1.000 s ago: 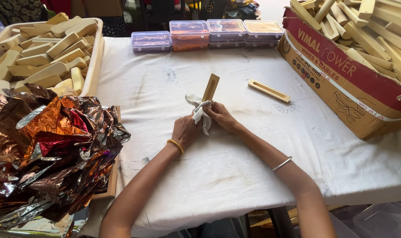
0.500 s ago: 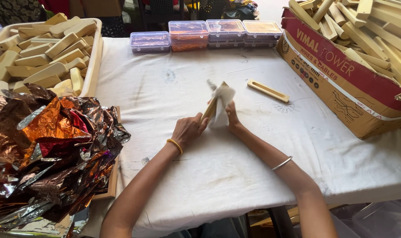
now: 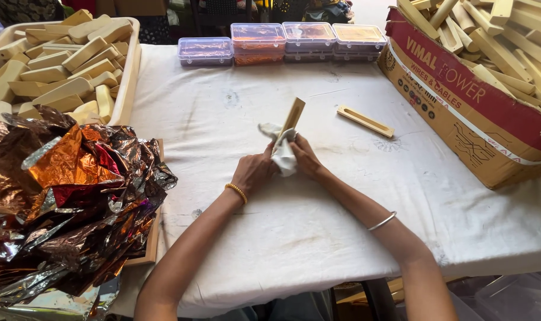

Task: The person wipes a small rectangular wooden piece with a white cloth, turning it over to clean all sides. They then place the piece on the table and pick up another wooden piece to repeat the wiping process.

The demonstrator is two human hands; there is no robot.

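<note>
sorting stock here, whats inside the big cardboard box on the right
The cardboard box is heaped with pale wooden pieces, blocks and sticks lying crisscross, rising above its rim. What lies deeper, under the top layer, is covered.

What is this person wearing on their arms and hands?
Both arms are bare, with no sleeves or gloves in view. The left hand has a gold beaded bangle at the wrist. The right hand has a thin, plain silver bangle further up the forearm. No rings can be made out.

Matt pale wooden strip wrapped in soft white cloth (held between both hands); glossy crinkled foil sheets left of them.
</note>
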